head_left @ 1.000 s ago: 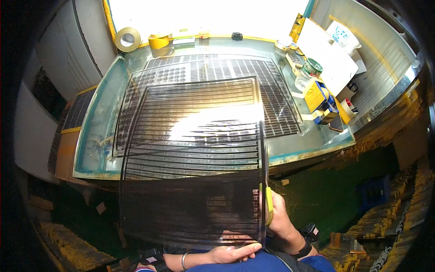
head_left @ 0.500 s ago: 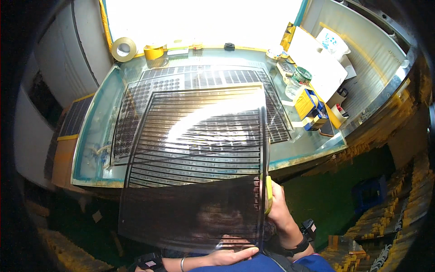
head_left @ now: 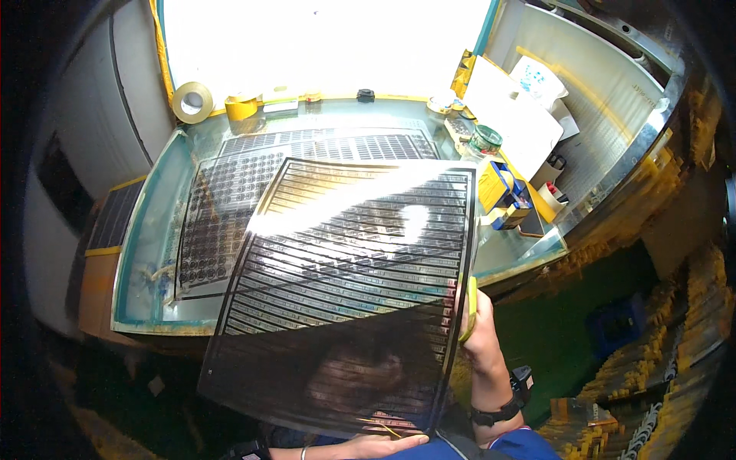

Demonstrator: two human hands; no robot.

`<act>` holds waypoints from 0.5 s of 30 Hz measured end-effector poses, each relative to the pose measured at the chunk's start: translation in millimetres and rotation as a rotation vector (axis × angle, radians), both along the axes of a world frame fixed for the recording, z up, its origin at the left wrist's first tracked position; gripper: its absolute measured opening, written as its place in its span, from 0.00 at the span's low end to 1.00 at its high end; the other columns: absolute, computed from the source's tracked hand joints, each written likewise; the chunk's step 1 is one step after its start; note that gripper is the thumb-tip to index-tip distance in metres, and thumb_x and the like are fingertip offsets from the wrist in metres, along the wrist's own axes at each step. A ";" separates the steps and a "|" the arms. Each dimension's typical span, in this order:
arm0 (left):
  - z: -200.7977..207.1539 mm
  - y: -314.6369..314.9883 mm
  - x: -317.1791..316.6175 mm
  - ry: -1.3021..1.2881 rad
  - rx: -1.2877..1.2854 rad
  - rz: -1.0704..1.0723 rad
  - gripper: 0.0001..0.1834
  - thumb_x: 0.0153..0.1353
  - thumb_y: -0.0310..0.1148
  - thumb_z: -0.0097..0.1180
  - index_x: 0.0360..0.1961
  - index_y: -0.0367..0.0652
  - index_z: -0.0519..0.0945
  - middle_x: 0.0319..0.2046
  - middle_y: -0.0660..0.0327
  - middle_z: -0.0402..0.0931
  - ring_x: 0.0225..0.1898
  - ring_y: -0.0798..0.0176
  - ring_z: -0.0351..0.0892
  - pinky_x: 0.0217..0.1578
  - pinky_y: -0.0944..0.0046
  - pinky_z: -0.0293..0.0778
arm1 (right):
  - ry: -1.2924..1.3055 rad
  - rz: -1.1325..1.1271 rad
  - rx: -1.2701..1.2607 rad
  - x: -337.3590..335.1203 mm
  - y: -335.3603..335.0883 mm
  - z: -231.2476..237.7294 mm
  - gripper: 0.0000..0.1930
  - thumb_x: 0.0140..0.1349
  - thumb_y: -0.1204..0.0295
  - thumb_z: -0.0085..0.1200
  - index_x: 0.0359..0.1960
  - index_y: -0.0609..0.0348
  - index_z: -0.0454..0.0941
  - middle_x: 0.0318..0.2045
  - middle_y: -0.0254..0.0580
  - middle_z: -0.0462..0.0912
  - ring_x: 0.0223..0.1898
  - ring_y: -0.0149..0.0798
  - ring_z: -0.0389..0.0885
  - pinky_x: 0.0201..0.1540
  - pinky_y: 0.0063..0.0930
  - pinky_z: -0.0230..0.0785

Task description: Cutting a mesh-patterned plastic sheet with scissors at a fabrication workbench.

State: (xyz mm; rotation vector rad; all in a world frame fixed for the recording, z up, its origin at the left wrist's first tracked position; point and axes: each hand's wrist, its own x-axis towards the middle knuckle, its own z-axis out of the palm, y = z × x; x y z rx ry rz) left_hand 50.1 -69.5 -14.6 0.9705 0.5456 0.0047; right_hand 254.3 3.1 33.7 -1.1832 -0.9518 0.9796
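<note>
The dark sheet (head_left: 268,376) is held tilted before the glass table (head_left: 142,280), seemingly for looking over against the light. The left hand (head_left: 383,445) pinches its bottom edge; the right hand (head_left: 481,339) grasps a yellow-green handle (head_left: 471,307) beside its right edge — I cannot tell whether it also grips the sheet. The next move likely calls for steady support.

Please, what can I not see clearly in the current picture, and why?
All in the head view:
- Dark striped sheet: part of its pattern is lost in bright glare.
- Patterned sheets beyond: partly covered by the striped sheet.
- Yellow-green object: full shape unclear; the right hand partly covers it.
- Left forearm: cut off by the lower edge.
</note>
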 end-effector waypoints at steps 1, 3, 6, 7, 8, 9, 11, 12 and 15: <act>0.5 0.1 -0.2 -0.002 0.004 -0.002 0.14 0.56 0.42 0.52 0.28 0.41 0.78 0.23 0.67 0.74 0.23 0.75 0.70 0.24 0.75 0.68 | -0.021 0.016 0.003 2.9 1.4 1.1 0.07 0.57 0.72 0.46 0.36 0.59 0.69 0.22 0.25 0.69 0.20 0.19 0.67 0.20 0.14 0.61; -0.1 -2.1 -1.3 -0.004 0.010 0.008 0.13 0.56 0.41 0.52 0.28 0.41 0.78 0.23 0.66 0.75 0.22 0.74 0.70 0.24 0.75 0.68 | -0.043 0.031 0.013 3.9 1.9 3.5 0.07 0.57 0.72 0.45 0.36 0.59 0.69 0.22 0.25 0.69 0.20 0.19 0.67 0.19 0.13 0.61; -2.1 2.1 -0.4 -0.014 0.009 -0.001 0.12 0.56 0.40 0.53 0.28 0.41 0.78 0.23 0.65 0.75 0.21 0.74 0.70 0.23 0.74 0.67 | -0.105 -0.030 0.000 6.5 4.4 3.7 0.06 0.58 0.71 0.45 0.35 0.58 0.70 0.21 0.25 0.69 0.20 0.19 0.67 0.20 0.13 0.61; -1.2 5.4 0.0 -0.008 0.009 0.001 0.12 0.56 0.39 0.53 0.28 0.41 0.78 0.24 0.65 0.75 0.21 0.74 0.70 0.22 0.74 0.67 | -0.037 0.000 0.020 11.6 5.4 3.4 0.10 0.55 0.74 0.48 0.38 0.61 0.69 0.27 0.27 0.70 0.26 0.20 0.68 0.27 0.14 0.63; -1.3 6.2 0.4 -0.012 0.018 -0.001 0.12 0.56 0.39 0.53 0.28 0.41 0.78 0.24 0.65 0.75 0.21 0.74 0.70 0.22 0.74 0.67 | 0.030 0.029 0.040 14.0 6.4 4.9 0.15 0.51 0.76 0.52 0.41 0.64 0.68 0.33 0.29 0.72 0.32 0.22 0.69 0.35 0.15 0.64; -1.3 7.4 1.7 -0.014 0.020 -0.002 0.11 0.56 0.38 0.53 0.28 0.40 0.78 0.24 0.64 0.75 0.21 0.74 0.70 0.22 0.74 0.67 | 0.028 0.002 0.040 15.3 7.4 9.0 0.15 0.51 0.76 0.52 0.42 0.65 0.67 0.34 0.30 0.72 0.33 0.22 0.69 0.35 0.14 0.64; -1.7 9.0 2.0 -0.016 0.026 0.001 0.11 0.56 0.37 0.53 0.28 0.40 0.78 0.24 0.64 0.75 0.20 0.73 0.70 0.21 0.74 0.67 | 0.043 -0.011 0.061 11.3 6.3 13.9 0.15 0.52 0.76 0.52 0.43 0.65 0.67 0.34 0.31 0.72 0.34 0.22 0.69 0.35 0.14 0.64; -2.1 9.3 3.0 -0.015 0.033 -0.002 0.10 0.56 0.37 0.53 0.28 0.40 0.78 0.24 0.64 0.75 0.20 0.73 0.70 0.21 0.74 0.67 | 0.056 -0.026 0.079 10.2 7.0 14.7 0.16 0.53 0.76 0.52 0.43 0.64 0.67 0.34 0.31 0.72 0.34 0.22 0.70 0.35 0.14 0.64; -0.7 5.1 3.6 -0.018 0.056 -0.012 0.10 0.56 0.36 0.53 0.28 0.40 0.78 0.24 0.63 0.76 0.19 0.73 0.70 0.20 0.74 0.67 | -0.070 -0.086 0.098 7.2 17.4 17.7 0.08 0.59 0.69 0.45 0.36 0.58 0.69 0.22 0.27 0.69 0.19 0.21 0.67 0.22 0.14 0.62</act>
